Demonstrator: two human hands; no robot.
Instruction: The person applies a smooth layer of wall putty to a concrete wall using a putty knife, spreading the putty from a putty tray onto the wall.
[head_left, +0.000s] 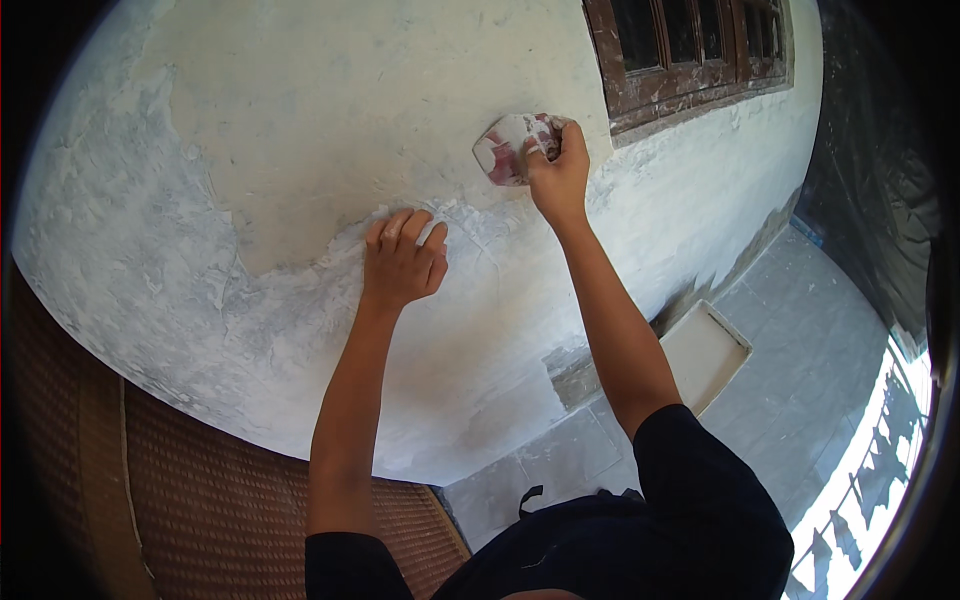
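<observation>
From where I stand, the person's right hand [563, 180] is closed firmly on a flat scraper [505, 148], its reddish face smeared with white paste, up against the wall [475, 345] just left of the wooden window [690, 70]. The left hand [403, 262] is half curled, fingers bent at the wall surface lower down; I can't tell whether anything sits under the palm. The job looks part done to me: a rough white coat [110, 240] covers the far left and runs in a ragged band below both hands, while a broad beige patch [290, 130] above them seems uncoated. The white area is streaky and uneven, so I'd judge smoothing is left there too. A pale, shallow tray [705, 350] lies on the floor [790, 320], near the wall's foot.
</observation>
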